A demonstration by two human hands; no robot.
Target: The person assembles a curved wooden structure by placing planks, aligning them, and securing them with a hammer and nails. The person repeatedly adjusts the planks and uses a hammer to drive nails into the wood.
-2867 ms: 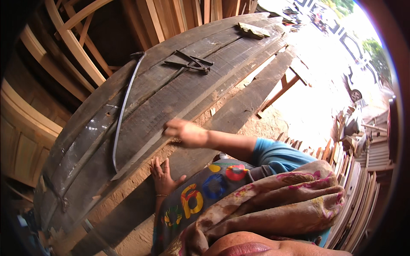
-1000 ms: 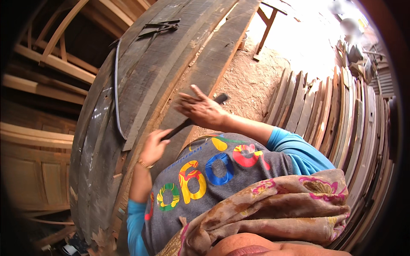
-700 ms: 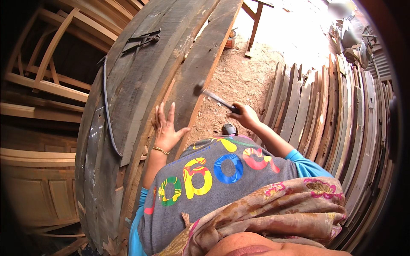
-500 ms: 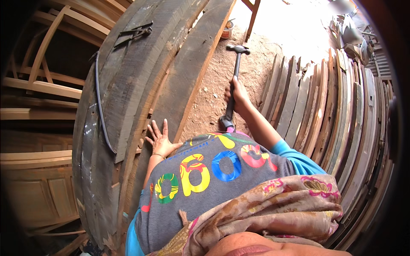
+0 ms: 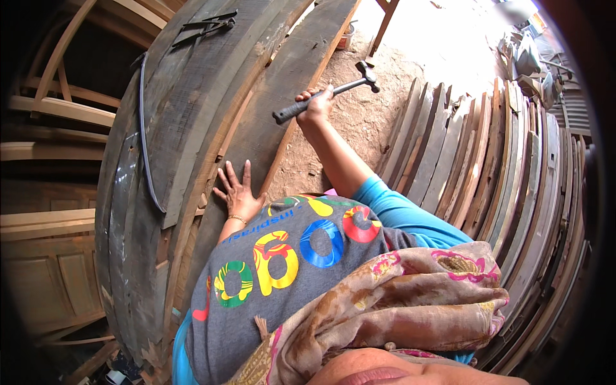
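My right hand [image 5: 316, 104] is closed around a hammer [image 5: 350, 85] with a dark metal head and a black grip. It holds the hammer near the edge of the nearest plank, the head pointing away to the right and the grip's end over the wood. Fingers spread, my left hand [image 5: 240, 194] lies on the same dark wooden plank [image 5: 285, 70]. Farther left on the planks lie a pair of dark pincers [image 5: 205, 28] and a long, narrow dark bar [image 5: 145, 135].
Many upright boards [image 5: 443, 154] stand in a row along the right. Wooden frames [image 5: 70, 109] and a panelled door [image 5: 54, 276] are at the left. A small bucket [image 5: 346, 37] stands on the sandy ground [image 5: 385, 64] by a wooden post [image 5: 383, 29].
My right hand has moved left and slightly away, turning the hammer from upright to a slant across the plank's edge. My left hand stays spread on the plank. The whole view has shifted a little.
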